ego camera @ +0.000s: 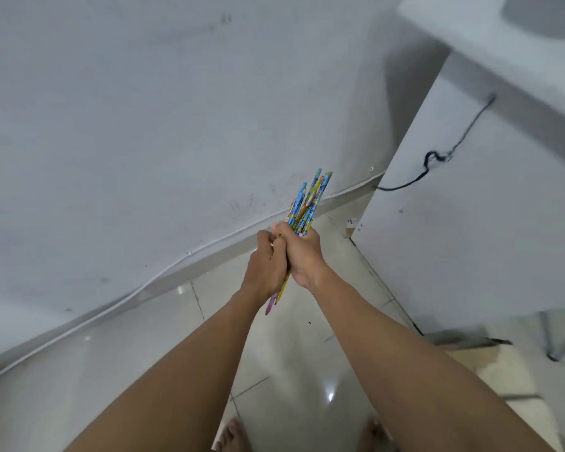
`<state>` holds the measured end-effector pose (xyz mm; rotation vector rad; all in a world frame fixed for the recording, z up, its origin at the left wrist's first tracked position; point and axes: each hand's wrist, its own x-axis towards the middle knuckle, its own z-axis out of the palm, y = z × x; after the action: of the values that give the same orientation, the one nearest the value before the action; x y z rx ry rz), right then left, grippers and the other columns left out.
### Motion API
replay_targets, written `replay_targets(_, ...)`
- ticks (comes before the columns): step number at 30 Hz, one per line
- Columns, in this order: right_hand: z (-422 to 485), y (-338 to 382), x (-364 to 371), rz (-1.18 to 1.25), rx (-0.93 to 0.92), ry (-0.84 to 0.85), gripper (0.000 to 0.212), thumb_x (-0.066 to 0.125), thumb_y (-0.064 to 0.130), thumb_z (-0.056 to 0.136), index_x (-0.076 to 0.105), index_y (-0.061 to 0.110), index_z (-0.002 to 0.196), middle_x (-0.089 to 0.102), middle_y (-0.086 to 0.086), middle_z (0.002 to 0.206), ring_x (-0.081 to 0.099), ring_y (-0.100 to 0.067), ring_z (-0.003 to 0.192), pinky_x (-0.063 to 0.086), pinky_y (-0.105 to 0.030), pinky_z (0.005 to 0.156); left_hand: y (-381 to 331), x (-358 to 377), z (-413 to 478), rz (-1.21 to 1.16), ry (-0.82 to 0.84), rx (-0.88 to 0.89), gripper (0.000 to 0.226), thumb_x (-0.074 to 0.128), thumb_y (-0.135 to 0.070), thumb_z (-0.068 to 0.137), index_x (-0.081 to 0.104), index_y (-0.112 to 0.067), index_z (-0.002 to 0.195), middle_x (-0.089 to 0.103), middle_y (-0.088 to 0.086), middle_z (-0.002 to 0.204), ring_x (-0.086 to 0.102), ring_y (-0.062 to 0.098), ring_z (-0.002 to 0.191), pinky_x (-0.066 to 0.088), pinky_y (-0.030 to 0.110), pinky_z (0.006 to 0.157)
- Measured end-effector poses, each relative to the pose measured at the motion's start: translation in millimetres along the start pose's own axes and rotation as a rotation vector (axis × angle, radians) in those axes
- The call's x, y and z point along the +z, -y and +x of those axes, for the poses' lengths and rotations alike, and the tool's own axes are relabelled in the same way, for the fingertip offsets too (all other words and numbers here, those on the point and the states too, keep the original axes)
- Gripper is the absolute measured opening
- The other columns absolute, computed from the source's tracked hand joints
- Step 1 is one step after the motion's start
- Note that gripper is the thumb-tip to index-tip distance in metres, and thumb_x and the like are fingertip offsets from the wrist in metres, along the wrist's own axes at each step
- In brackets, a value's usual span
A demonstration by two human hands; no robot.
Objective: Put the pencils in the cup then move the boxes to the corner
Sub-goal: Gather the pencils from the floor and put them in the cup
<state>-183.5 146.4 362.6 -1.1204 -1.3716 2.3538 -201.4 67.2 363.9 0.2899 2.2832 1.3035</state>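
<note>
Both hands were clamped on one bundle of pencils [308, 203], held out in front at arm's length. Right hand [302, 251] had fingers curled round the middle of the bundle, thumb over the top. Left hand [265, 265] was pressed against it from the left, fingers also wrapped round the pencils just below the right-hand fingers. Hands were touching each other.

The bundle was tilted. Blue and yellow patterned ends fanned out above the right fingers, and a few ends, one pink, stuck out below the left palm. Can't count the pencils; too tightly packed.

Beyond the fingers: a grey wall [144, 109] with a white cable [190, 254] running along its base. To the right of the fingers was a white panel [454, 239] with a black cable [437, 158] hanging on it, under a white tabletop [486, 44]. Below the hands was glossy tiled floor [307, 370], with bare feet [232, 435] at the bottom edge.
</note>
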Motion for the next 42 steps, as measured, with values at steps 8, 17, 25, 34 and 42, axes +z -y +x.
replay_targets(8, -86, 159, 28, 0.015, -0.089, -0.081, 0.024, 0.070, 0.015, 0.081, 0.064, 0.002, 0.101, 0.068, -0.010, 0.081, 0.067, -0.017, 0.068, 0.057, -0.027, 0.060, -161, -53, -56, -0.010, 0.035, 0.124, 0.035, 0.027, -0.045, 0.101, 0.045, -0.015, 0.099, 0.063, 0.003, 0.077, 0.060, 0.018, 0.071, 0.044, 0.034, 0.062)
replay_targets(17, -162, 316, 38, 0.030, -0.273, -0.179, 0.013, 0.070, 0.013, 0.080, 0.060, 0.007, 0.085, 0.063, -0.009, 0.073, 0.064, -0.020, 0.069, 0.058, -0.040, 0.073, -315, -93, -83, 0.024, 0.206, 0.271, 0.052, 0.023, -0.059, 0.097, 0.052, -0.017, 0.107, 0.061, -0.003, 0.082, 0.060, 0.017, 0.080, 0.049, 0.037, 0.074)
replay_targets(25, -204, 383, 37, -0.042, -0.387, -0.336, 0.014, 0.067, 0.009, 0.081, 0.062, 0.004, 0.093, 0.065, -0.003, 0.068, 0.064, -0.008, 0.057, 0.054, -0.024, 0.056, -386, -110, -105, 0.048, 0.395, 0.301, 0.044, 0.024, -0.049, 0.101, 0.046, -0.011, 0.108, 0.050, -0.006, 0.077, 0.050, 0.007, 0.068, 0.039, 0.027, 0.063)
replay_targets(34, -197, 433, -1, -0.092, -0.494, -0.438, 0.015, 0.070, 0.014, 0.079, 0.057, 0.019, 0.084, 0.067, -0.002, 0.076, 0.068, -0.019, 0.073, 0.061, -0.046, 0.076, -442, -84, -104, -0.002, 0.495, 0.226, 0.028, 0.029, -0.034, 0.104, 0.046, -0.014, 0.114, 0.058, 0.004, 0.102, 0.053, 0.004, 0.076, 0.044, 0.021, 0.064)
replay_targets(42, -136, 517, -63, -0.138, -0.522, -0.461, 0.022, 0.068, 0.014, 0.080, 0.063, 0.014, 0.101, 0.071, -0.006, 0.092, 0.070, -0.022, 0.084, 0.060, -0.045, 0.081, -505, -11, -55, -0.079, 0.450, 0.242, 0.035, 0.033, -0.024, 0.104, 0.047, -0.016, 0.134, 0.059, 0.003, 0.111, 0.055, 0.010, 0.090, 0.040, 0.013, 0.068)
